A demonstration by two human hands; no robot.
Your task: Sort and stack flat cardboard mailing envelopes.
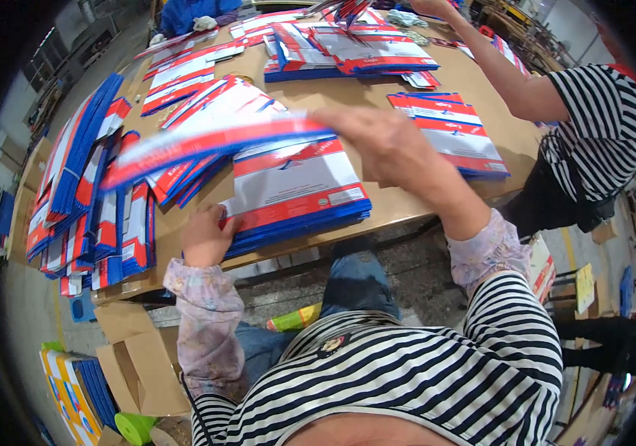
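While the near stack (299, 182) sits fairly square at the table's (318, 95) near edge, I'd call this sorting and stacking work mid-run, not finished. Right hand (396, 145) is closed on one end of a flat red-white-blue piece (221, 139), held up above the table and pointing left across the near stack and the fanned pile (214, 97). It's motion-blurred; from my end I can't tell if that's a single item or a thin batch. Left hand (208, 236) is at the near stack's left front corner, fingers partly curled. Looks like contact, but I can't confirm a real grip.

Done, as I judge it: near stack mostly lined up; the left-hand heap (58, 193) has a thick bundle (86, 141) on top with what looks like a tie across it. Left to do: fanned pile lies crooked, and the far piles (385, 56) are uneven too. Right-side stack (448, 137) is roughly neat, top pieces slightly off; probably the striped-shirt co-worker's (597, 111). Can't read a total count, so no percentage from me.
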